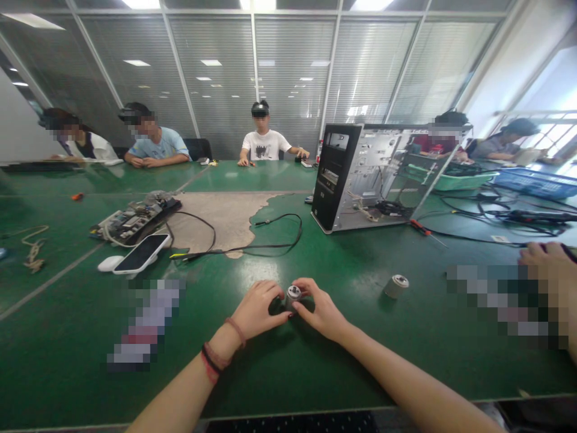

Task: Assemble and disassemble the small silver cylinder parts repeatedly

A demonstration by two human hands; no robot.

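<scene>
Only legible mark: small HP logo (318,217), low on blk front panel of PC tower (334,174); tiny, so not 100% sure. Print on tee (265,146) of person opposite: graphic, no readable txt. Metal cyl. (293,294) between hands (259,310) and 2nd cyl. (396,286) on counter (58,373): top markings too small to read.

The person's left hand (256,310) is wearing a thin reddish-brown cord bracelet (235,332) just behind the palm, while a stack of dark and red braided cord bands (211,359) is circling the wrist beside it. The bare left forearm (175,403) and bare right forearm (406,385) are running out past the lower edge of the view, beyond the right hand (322,311).
</scene>
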